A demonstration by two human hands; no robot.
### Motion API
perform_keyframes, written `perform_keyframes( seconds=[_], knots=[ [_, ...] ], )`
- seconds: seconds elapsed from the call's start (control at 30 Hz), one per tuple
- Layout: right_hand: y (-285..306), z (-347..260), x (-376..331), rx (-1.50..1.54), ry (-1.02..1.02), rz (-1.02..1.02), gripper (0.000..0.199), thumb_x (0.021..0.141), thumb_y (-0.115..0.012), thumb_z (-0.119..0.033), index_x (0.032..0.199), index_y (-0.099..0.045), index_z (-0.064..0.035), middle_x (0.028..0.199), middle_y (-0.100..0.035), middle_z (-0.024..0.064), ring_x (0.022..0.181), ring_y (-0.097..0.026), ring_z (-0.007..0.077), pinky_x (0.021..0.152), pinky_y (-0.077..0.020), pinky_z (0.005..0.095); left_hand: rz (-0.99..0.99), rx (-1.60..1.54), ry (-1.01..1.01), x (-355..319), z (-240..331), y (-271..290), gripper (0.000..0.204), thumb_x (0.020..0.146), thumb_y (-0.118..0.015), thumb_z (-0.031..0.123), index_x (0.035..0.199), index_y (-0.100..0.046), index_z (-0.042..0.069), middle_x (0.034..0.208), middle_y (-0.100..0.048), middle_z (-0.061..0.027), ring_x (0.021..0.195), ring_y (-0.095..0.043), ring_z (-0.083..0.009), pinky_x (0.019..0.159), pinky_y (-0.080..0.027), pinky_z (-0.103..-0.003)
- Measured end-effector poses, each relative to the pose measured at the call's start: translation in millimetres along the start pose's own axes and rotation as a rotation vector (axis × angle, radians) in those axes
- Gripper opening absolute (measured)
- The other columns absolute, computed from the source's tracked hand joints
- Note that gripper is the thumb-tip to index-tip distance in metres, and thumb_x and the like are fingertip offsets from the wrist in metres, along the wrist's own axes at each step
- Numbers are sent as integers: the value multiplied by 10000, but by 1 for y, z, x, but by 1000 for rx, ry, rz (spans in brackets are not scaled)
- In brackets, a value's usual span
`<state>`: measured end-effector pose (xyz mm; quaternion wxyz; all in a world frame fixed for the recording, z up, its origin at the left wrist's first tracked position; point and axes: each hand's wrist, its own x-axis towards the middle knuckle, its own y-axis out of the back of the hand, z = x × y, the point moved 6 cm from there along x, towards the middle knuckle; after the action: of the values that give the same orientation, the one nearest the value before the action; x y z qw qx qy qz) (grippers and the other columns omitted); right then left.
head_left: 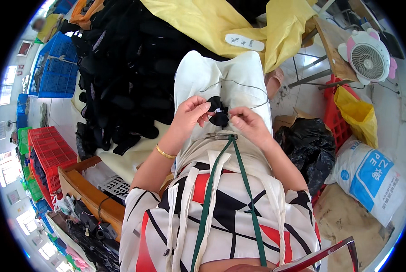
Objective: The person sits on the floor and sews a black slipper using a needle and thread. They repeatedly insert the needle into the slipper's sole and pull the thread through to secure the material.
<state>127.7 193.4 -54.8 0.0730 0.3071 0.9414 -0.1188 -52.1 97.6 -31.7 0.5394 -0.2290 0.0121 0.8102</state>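
Over my lap, my left hand is closed with thumb and fingers on a small black fabric bow, which has a pale bit at its middle. My right hand is at the bow's right side, thumb and fingertips pinched together; whatever is between them is too small to make out. Just below, metal thread snips lie against my waist beside a green cord that runs up to my neck. A white apron covers my legs, and a thin dark cord curves across it.
A large heap of black shoe-like pieces lies front left. Ahead, a yellow sheet bears a white insole. At right are a fan on a wooden table, a black bag and a white sack. A wooden drawer and red crate stand left.
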Motion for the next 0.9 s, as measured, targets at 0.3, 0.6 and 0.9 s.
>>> perform_keyframes(
  seconds=[0.3,0.6,0.9],
  knots=[
    [-21,-47,-2,-450,174,-76,139,914,-685,-64,1038,-660,-8,886,-621,11,790,-569,89,726,-468,238,-5,226,-344,-34,7,1,203,953,-651,120,1118,-614,7,962,-692,-47,801,-608,-95,706,-521,-233],
    [-46,-63,-18,-793,471,-315,117,873,-684,-35,986,-668,-11,827,-616,94,765,-626,206,699,-502,313,-337,1092,-490,-54,18,-29,133,859,-709,177,959,-716,89,808,-621,-83,781,-639,-243,673,-513,-359],
    [-14,-42,-21,-134,18,-119,71,969,-624,-64,1012,-657,-17,860,-642,10,805,-610,88,730,-502,247,-225,1062,-615,-68,31,-23,169,798,-751,214,951,-725,145,844,-644,-41,792,-630,-264,668,-513,-364]
  ],
)
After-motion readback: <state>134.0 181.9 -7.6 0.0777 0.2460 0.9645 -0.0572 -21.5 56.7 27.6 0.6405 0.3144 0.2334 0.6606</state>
